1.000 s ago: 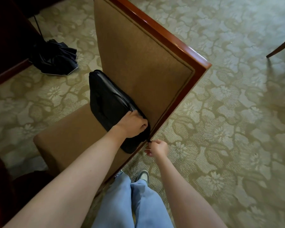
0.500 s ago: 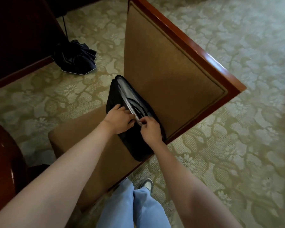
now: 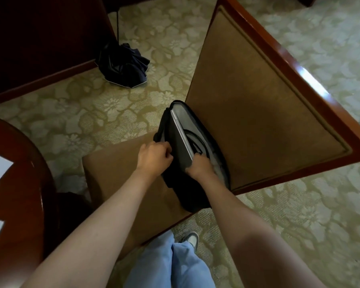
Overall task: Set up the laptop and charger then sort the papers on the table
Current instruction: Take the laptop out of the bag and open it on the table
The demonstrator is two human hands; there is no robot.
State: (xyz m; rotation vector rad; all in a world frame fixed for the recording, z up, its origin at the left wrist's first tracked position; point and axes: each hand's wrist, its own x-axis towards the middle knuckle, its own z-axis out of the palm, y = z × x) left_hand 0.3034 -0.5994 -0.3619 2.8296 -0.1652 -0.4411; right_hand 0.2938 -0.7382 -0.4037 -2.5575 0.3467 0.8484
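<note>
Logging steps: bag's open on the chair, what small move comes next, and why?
Probably slide the laptop up out of the bag: the left hand holds its front open, the right hand grips the laptop's near end.

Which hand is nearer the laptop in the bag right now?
Right. The right hand reaches inside the open bag and grips the laptop at its near corner. The left hand holds the bag's front wall from outside, left of the laptop.
</note>
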